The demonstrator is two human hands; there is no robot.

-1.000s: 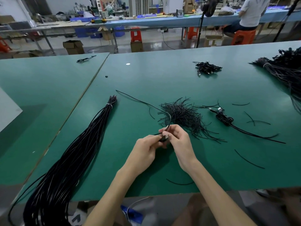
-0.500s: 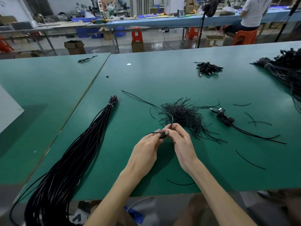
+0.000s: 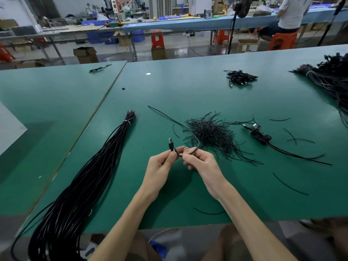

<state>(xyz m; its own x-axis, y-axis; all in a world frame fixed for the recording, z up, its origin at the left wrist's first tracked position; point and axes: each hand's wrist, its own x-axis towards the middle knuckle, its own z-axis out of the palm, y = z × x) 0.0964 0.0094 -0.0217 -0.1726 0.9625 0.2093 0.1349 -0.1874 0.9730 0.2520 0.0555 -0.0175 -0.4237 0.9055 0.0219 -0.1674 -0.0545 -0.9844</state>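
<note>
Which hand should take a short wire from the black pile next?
Probably right. The right hand sits just beside the pile of short wires; the left hand pinches the cable below its plug, farther away.

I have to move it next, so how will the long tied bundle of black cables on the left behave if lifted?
Probably floppy: the bundle already drapes over the table edge and fans out below its single tie. Likely heavy, given its many strands. The loose end may drag or splay, since only the top looks bound.
</note>
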